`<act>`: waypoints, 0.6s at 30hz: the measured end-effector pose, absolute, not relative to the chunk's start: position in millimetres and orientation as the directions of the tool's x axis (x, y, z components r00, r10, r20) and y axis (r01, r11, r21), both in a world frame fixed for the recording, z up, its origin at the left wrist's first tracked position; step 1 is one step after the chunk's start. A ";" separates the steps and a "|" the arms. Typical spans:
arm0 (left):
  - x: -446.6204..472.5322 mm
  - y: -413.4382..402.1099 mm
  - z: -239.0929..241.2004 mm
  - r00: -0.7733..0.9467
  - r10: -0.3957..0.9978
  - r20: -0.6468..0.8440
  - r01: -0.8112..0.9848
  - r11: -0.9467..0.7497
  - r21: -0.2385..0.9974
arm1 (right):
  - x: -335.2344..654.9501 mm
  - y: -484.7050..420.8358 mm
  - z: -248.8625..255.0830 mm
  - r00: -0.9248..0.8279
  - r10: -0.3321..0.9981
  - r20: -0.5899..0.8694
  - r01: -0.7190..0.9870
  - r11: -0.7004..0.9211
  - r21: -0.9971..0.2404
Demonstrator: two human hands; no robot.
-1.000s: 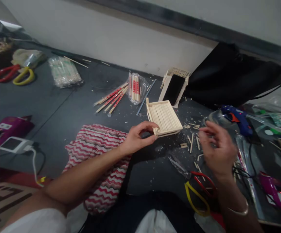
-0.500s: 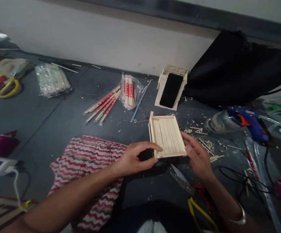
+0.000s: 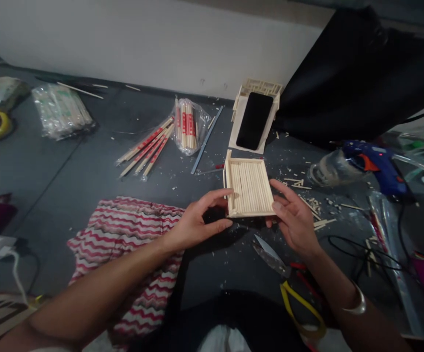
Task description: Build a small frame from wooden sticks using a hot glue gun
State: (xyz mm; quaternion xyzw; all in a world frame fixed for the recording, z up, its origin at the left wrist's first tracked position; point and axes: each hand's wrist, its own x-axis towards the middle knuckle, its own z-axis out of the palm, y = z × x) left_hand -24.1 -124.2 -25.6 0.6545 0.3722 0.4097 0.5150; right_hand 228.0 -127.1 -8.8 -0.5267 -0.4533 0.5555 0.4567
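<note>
A small flat panel of glued wooden sticks (image 3: 250, 188) is held just above the dark floor between both hands. My left hand (image 3: 197, 222) pinches its near left corner with thumb and fingers. My right hand (image 3: 292, 217) grips the near right corner, fingers curled under the edge. Red-and-yellow handled scissors (image 3: 288, 278) lie just below my right hand, blades pointing toward the panel.
A phone (image 3: 254, 120) leans in a stick-built stand by the wall. Chopstick packs (image 3: 184, 124) and loose chopsticks (image 3: 146, 146) lie left of it. A blue glue gun (image 3: 369, 164), stick offcuts (image 3: 314, 205), cables and a black bag (image 3: 358, 73) are at right; a striped cloth (image 3: 131, 239) is at left.
My right hand came in from the right and took hold of the panel's near right corner. The panel now sits squarer between both hands; the view tilted down slightly.
</note>
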 end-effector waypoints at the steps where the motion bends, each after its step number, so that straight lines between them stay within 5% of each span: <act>1: -24.2 -123.4 -25.8 0.388 0.909 0.153 0.060 -0.191 0.980 | 227.7 -126.6 -8.5 -0.028 0.985 -0.171 -0.033 -0.172 -0.984; 18: -26.4 -116.8 -31.7 0.329 0.941 0.077 -0.057 -0.061 0.996 | 228.0 -120.9 -6.4 -0.175 0.959 -0.223 -0.067 -0.238 -0.969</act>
